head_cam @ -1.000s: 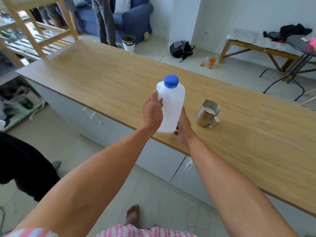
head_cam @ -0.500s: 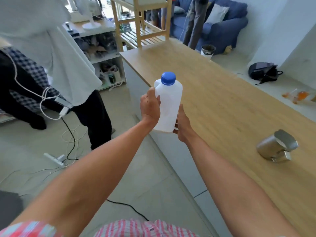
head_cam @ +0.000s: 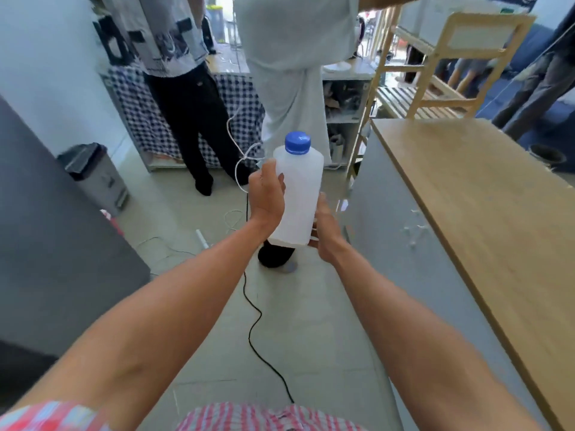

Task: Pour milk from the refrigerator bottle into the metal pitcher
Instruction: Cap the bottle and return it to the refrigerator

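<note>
The left hand [head_cam: 268, 197] is wrapped round the left side of the milk bottle [head_cam: 298, 194], thumb and fingers curled onto its white plastic wall. The right hand [head_cam: 325, 231] is set against the bottle's lower right side and base, its fingers hidden behind the bottle — a supporting hold, though how far they curl cannot be told. The bottle is held upright in the air between the two hands, above the floor, and is closed by a blue cap [head_cam: 297, 142].

To the right, the wooden surface [head_cam: 485, 194] is seen running away into the far right, well apart from the bottle; the metal pitcher is out of view. A black cable [head_cam: 258, 318] is laid across the pale tiled floor [head_cam: 311, 337] below the arms. At the far side two standing people are seen from the waist down — one in black trousers [head_cam: 193, 119], one in a long white garment [head_cam: 292, 73]. A grey pedal bin [head_cam: 95, 177] is placed at the left, and a wooden shelf rack [head_cam: 435, 73] stands at the far right.
</note>
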The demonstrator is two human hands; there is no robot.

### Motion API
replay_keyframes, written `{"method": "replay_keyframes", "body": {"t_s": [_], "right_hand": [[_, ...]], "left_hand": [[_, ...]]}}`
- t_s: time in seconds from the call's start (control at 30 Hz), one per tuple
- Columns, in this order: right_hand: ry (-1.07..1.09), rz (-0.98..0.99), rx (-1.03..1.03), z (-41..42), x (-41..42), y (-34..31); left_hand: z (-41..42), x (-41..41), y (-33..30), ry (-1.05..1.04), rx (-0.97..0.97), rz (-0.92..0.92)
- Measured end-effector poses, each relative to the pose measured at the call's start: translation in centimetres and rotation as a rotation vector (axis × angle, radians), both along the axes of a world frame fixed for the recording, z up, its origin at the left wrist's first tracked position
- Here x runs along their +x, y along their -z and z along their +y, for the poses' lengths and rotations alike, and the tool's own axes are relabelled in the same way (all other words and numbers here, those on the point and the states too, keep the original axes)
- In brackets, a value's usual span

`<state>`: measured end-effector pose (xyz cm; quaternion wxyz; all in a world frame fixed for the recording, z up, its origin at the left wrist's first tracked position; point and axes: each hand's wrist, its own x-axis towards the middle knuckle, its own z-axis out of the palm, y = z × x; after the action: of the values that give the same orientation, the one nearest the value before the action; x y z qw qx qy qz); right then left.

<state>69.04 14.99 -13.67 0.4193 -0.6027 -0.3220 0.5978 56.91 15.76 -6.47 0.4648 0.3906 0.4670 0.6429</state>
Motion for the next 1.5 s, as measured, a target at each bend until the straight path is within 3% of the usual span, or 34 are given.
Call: {"method": "replay_keyframes", "body": {"t_s": [0.37, 0.77, 1.2, 1.5], "right_hand": [[-0.376, 0.004, 0.052, 3.9, -19.8, -1.2], [-0.857, -0.007, -0.002, 6.7, -37.8, -0.6], [-1.285, 0.000, 0.009, 3.3, -51.4, -1.7], [-1.473, -0.021, 0.014, -2.0, -55.4, -2.2]], "left_hand": [[0.1, -18.8, -0.6, -0.398, -0.041, 0.080], [-2.4, -34.1, -0.9, -0.885, -0.109, 0.051], [-8.9, -42.1, -2.7, -1.357, -0.112, 0.024], [-14.8, -44.6, -3.3, -1.487, -0.105, 0.022]]}}
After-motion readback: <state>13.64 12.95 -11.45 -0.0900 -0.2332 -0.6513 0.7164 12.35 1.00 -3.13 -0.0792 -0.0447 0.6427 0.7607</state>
